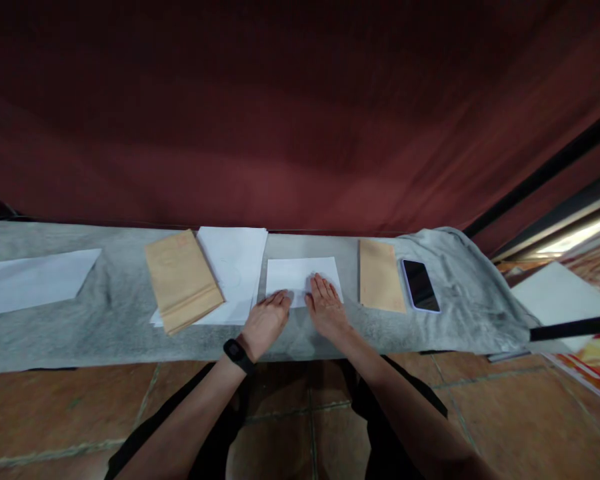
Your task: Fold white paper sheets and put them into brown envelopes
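Note:
A folded white paper [300, 273] lies flat on the grey cloth [105, 333] in front of me. My left hand [266, 321], with a black watch on its wrist, presses its fingertips on the paper's near left edge. My right hand [326, 305] lies flat on the near right part of the same paper, fingers spread a little. Neither hand grips anything. A stack of brown envelopes [183, 279] rests to the left on a pile of white sheets [235, 263]. A single brown envelope [380, 275] lies to the right.
A black phone [420, 285] lies face up right of the single envelope. Another white sheet [33, 280] sits at the far left. A dark red curtain [280, 120] hangs behind the bench. Tiled floor [80, 413] lies below. A white board [560, 297] leans at right.

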Action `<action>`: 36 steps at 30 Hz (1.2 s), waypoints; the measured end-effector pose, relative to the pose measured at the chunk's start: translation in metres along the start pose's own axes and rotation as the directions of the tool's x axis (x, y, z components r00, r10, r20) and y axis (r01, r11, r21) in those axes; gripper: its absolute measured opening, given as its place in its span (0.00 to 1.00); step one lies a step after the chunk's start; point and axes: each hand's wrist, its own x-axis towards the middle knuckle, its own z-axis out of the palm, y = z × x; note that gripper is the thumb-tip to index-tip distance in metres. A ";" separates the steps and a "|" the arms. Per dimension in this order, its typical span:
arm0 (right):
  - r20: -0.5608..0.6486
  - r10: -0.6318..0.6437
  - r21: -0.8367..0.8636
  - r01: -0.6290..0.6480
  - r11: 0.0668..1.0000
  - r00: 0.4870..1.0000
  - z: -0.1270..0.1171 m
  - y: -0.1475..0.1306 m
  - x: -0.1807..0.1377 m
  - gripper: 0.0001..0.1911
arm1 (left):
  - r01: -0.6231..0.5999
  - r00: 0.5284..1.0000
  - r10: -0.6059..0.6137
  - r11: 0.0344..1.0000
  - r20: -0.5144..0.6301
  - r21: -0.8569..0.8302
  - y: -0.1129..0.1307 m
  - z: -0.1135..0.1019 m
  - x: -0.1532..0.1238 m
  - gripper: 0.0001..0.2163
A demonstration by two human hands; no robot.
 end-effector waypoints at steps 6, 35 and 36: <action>0.028 -0.126 0.087 0.123 0.989 0.992 0.007 -0.012 0.017 0.28 | 0.119 0.971 -0.137 0.988 -0.194 -0.102 0.008 0.016 0.024 0.25; -0.233 0.022 -0.102 -0.047 0.994 0.972 0.026 0.036 0.056 0.30 | 0.359 0.889 -0.367 0.930 -0.273 -0.080 -0.005 0.055 0.079 0.30; -0.237 0.026 -0.106 -0.052 0.993 0.971 0.026 0.038 0.056 0.30 | 0.363 0.887 -0.371 0.928 -0.275 -0.081 -0.006 0.054 0.078 0.30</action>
